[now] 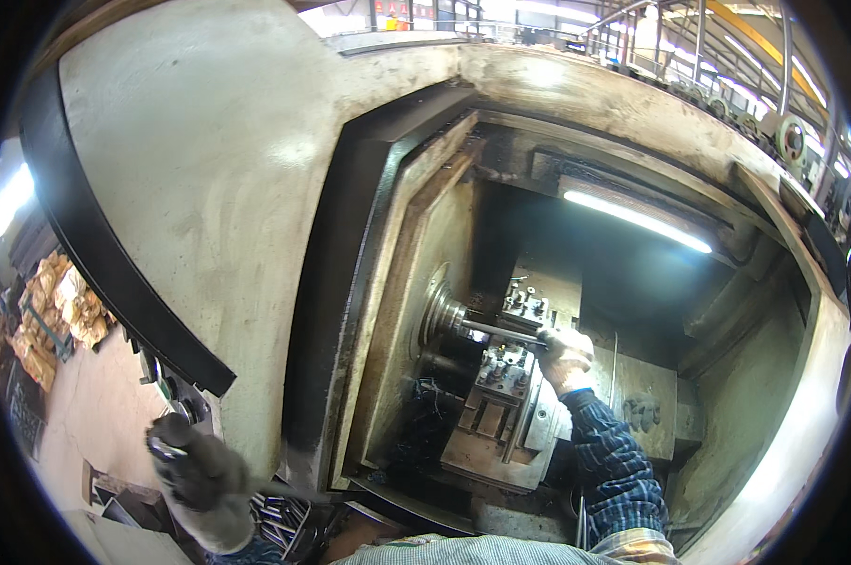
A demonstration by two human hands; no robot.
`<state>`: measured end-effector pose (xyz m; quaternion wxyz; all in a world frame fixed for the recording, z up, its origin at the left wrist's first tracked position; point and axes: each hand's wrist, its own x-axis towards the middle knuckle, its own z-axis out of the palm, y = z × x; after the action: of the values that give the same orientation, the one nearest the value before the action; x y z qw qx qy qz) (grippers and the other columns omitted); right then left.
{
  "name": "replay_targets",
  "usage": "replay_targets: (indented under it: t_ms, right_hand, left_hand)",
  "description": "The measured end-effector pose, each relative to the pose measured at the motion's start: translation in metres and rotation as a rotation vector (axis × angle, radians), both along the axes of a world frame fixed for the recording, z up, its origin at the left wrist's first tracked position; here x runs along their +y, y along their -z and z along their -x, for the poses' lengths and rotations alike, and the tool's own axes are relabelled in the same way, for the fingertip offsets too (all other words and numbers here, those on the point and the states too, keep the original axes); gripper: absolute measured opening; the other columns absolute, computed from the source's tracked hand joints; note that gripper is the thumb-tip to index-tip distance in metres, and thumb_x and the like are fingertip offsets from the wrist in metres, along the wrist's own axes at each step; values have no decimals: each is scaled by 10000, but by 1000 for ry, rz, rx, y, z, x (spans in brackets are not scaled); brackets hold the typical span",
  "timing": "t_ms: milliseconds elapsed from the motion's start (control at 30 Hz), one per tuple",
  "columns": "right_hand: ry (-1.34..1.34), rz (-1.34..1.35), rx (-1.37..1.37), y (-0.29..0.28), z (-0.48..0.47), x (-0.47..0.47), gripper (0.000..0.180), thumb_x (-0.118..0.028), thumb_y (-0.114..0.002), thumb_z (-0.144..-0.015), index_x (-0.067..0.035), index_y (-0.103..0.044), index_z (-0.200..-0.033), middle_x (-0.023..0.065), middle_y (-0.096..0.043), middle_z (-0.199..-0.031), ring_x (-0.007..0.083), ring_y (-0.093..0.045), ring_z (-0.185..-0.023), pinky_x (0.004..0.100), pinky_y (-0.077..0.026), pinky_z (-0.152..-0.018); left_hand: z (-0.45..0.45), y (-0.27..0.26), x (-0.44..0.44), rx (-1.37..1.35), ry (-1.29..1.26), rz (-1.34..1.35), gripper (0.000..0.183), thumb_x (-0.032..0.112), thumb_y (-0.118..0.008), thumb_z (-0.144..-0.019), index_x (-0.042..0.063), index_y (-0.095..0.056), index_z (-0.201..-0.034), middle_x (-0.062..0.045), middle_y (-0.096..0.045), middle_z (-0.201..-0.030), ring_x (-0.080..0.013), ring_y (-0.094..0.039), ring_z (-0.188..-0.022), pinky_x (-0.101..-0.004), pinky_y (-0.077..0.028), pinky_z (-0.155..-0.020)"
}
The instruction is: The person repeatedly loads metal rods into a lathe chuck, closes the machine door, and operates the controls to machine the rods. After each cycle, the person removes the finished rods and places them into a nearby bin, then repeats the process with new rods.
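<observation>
In a light work glove, my right hand (569, 357) closes around the free end of a slim metal bar (503, 330). The bar's other end sits in the spindle collet (448, 316) of a lathe. Below and behind the bar are bolted tool holders (503, 371) on the cross slide (492, 452). My left hand (203, 484), in a dirt-darkened glove, is outside the machine at lower left and blurred by motion. It is curled around what looks like a metal rod (291, 489), whose blurred length sticks out to the right.
A black bin of metal rods (278, 519) stands beneath the left hand. The door frame (348, 282) borders the opening on the left. A lit tube lamp (637, 220) hangs inside. A grey glove (641, 411) lies on the plate right of my sleeve. Wrapped bundles (62, 304) are at far left.
</observation>
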<state>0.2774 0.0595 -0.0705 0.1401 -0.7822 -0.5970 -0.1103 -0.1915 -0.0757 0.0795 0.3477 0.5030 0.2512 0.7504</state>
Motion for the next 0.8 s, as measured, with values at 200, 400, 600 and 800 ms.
replay_targets:
  t_ms: [200, 400, 600, 800]
  right_hand:
    - [-104, 256, 576, 4, -26, 24, 433, -445, -747, -914, -88, -771, -1158, 100, -777, -1041, 206, -729, -950, 348, -544, -885]
    - [-267, 308, 369, 0, 18, 65, 397, -451, -711, -938, -105, -768, -1125, 136, -759, -998, 320, -715, -962, 435, -549, -862]
    - [-163, 543, -39, -19, -35, 40, 290, -416, -681, -924, -179, -792, -1048, 73, -775, -967, 291, -735, -920, 418, -576, -833]
    - [-294, 484, 319, -8, -13, 68, 358, -390, -659, -964, -51, -757, -1025, 104, -728, -819, 232, -712, -775, 384, -555, -722]
  left_hand:
    - [88, 11, -13, -54, -316, 266, 349, 170, -571, -1049, 80, -590, -1386, 74, -527, -756, -3, -314, -413, -210, -184, -346]
    - [88, 26, 40, 270, -652, 132, 405, -5, -350, -1061, -82, -538, -1411, -179, -603, -1381, -224, -599, -1243, -349, -478, -1064]
    - [75, 24, 67, 171, -661, 279, 383, 105, -445, -1109, -23, -516, -1463, -148, -611, -1423, -234, -594, -1279, -345, -481, -1077]
    - [86, 47, 71, 178, -748, 145, 378, 125, -497, -1102, -17, -536, -1450, -129, -607, -1420, -211, -615, -1228, -324, -507, -1037]
